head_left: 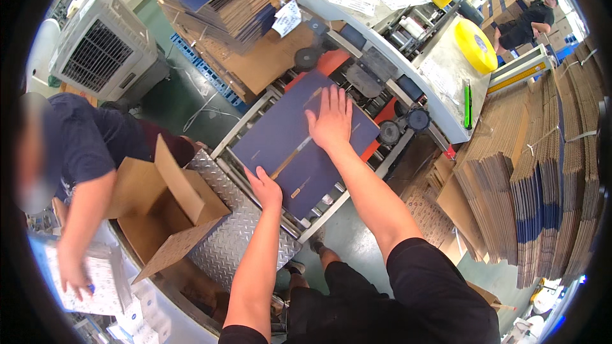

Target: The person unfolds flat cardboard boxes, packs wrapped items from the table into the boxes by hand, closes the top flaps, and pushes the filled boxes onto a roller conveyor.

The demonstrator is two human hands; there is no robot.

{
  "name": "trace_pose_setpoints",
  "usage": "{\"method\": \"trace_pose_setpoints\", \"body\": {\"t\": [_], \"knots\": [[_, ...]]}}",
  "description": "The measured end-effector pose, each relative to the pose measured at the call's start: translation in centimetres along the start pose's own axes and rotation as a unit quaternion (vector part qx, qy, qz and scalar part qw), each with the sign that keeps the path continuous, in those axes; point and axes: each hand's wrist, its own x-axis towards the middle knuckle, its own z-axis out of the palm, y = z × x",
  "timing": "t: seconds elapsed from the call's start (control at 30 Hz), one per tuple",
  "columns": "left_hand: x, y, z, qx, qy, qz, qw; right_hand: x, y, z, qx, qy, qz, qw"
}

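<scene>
A closed dark blue carton (268,130) lies on the roller bed of a carton-sealing machine (382,70), its middle seam running lengthwise across the top. My right hand (333,118) rests flat on the top, fingers stretched toward the machine's black wheels. At the carton's near left edge is my left hand (265,190), open, its thumb raised and its fingers against the side; the carton's underside is hidden. To the left, an open brown carton (150,216) with raised flaps stands beside the diamond-plate metal surface (229,236).
A co-worker (83,146) at the left reaches toward white packages (95,280). Flattened cartons (529,178) stand bundled at the right; more flat cartons (236,13) are stacked behind. A yellow tape roll (476,46) and green cutter (467,105) are on the machine. An air cooler (102,51) stands far left.
</scene>
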Motion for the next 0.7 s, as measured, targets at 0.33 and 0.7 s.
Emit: {"method": "trace_pose_setpoints", "body": {"t": [0.33,0.7], "knots": [[2.3,4.3,9.4,-0.126,-0.108,-0.055,0.985,-2.3,2.6,-3.8,0.04,-0.05,-0.094,0.994],[-17.6,-12.2,-13.9,-0.04,-0.343,-0.154,0.926,-27.2,6.4,-18.6,0.161,-0.209,0.007,0.965]]}}
